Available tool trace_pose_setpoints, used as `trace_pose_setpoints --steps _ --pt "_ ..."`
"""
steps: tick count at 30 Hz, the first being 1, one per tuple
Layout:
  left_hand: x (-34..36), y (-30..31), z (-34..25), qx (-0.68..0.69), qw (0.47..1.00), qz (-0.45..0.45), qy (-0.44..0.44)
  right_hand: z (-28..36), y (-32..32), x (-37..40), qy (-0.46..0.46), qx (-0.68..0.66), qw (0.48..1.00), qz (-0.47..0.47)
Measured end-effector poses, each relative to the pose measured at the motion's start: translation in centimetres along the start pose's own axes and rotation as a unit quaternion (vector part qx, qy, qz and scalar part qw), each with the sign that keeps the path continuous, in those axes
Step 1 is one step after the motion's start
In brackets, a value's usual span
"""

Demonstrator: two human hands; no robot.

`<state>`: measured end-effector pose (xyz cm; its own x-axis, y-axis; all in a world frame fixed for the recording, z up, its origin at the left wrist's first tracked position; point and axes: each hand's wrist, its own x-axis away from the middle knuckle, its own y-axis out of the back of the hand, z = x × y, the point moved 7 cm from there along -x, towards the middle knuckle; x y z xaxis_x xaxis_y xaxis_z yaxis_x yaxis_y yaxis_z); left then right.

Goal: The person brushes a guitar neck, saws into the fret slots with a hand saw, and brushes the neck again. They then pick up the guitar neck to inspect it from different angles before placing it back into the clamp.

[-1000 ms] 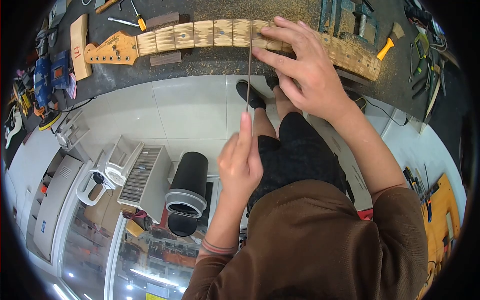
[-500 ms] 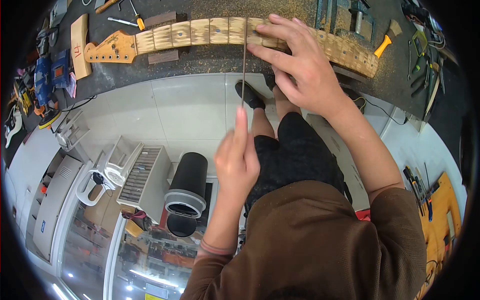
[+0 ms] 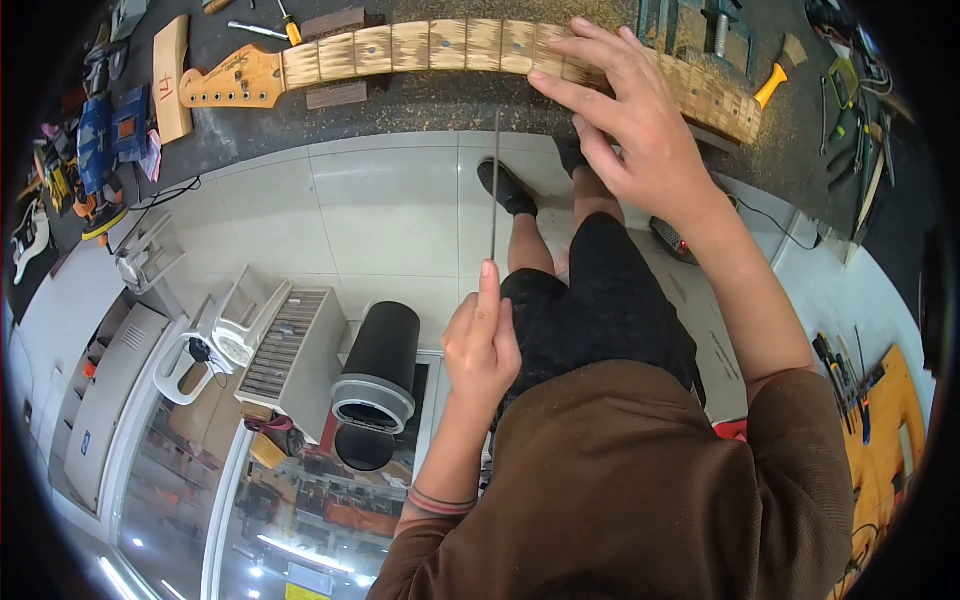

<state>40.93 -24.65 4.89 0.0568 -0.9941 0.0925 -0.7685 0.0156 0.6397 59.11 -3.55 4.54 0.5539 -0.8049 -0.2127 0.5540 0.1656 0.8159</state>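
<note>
First, at far left, the headstock (image 3: 235,80) of the neck (image 3: 430,45) points leftward. The neck lies flat along the bench (image 3: 420,105), fretboard up, amid sawdust.

Centre: your left hand (image 3: 482,345) is closed on the near end of the blade (image 3: 494,180), forefinger (image 3: 487,290) laid along its back. The blade is seen edge-on and runs from that grip straight toward the bench. Its far tip sits at the bench's near edge, short of the neck and apart from it. Whether the tip touches the bench top cannot be told.

Right of centre: your right hand (image 3: 645,135) rests on the fretboard with fingers spread and flat. It presses down and grips nothing. Its fingertips lie just right of the line the blade points along.

Far right: a vise (image 3: 700,20) stands behind the neck's heel end, and a hammer (image 3: 770,85) lies beside it.

Step in hand, as a judgement: cross-cutting or cleaning a fret slot, caught with the blade off the work. The next move calls for setting the tip squarely across the fretboard just left of your right fingertips. The right hand must keep the neck from shifting.
</note>
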Motion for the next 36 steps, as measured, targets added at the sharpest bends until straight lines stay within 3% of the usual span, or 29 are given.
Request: trace_pose_setpoints --steps 6,8,18,26,31,34,36 --pt "-2.5 -1.7 -1.3 0.012 0.999 -0.004 -0.029 0.1 0.7 0.1 0.011 -0.008 1.000 0.001" --pt "-2.4 -1.9 -1.2 0.013 1.000 -0.003 -0.027 0.0 1.1 -0.1 -0.050 -0.034 0.994 0.093" --pt "-3.5 -1.8 -1.9 0.017 1.000 0.007 -0.001 -0.8 0.5 0.5 -0.025 -0.053 0.996 0.071" --pt "-16.3 -3.9 -4.8 0.022 0.996 -0.051 -0.065 -0.9 0.5 0.8 -0.012 -0.061 0.998 0.030" --pt "-5.1 -2.7 -2.0 0.006 1.000 -0.005 -0.008 -1.0 0.0 0.6 -0.001 -0.047 0.999 0.010" --pt "-4.3 -2.2 -2.6 0.011 1.000 0.002 0.003 -0.7 0.1 0.7 0.012 -0.020 1.000 -0.003" --pt "-9.6 -2.8 -3.8 0.017 1.000 -0.008 0.000 -0.6 0.2 0.7 0.011 -0.020 1.000 -0.005"
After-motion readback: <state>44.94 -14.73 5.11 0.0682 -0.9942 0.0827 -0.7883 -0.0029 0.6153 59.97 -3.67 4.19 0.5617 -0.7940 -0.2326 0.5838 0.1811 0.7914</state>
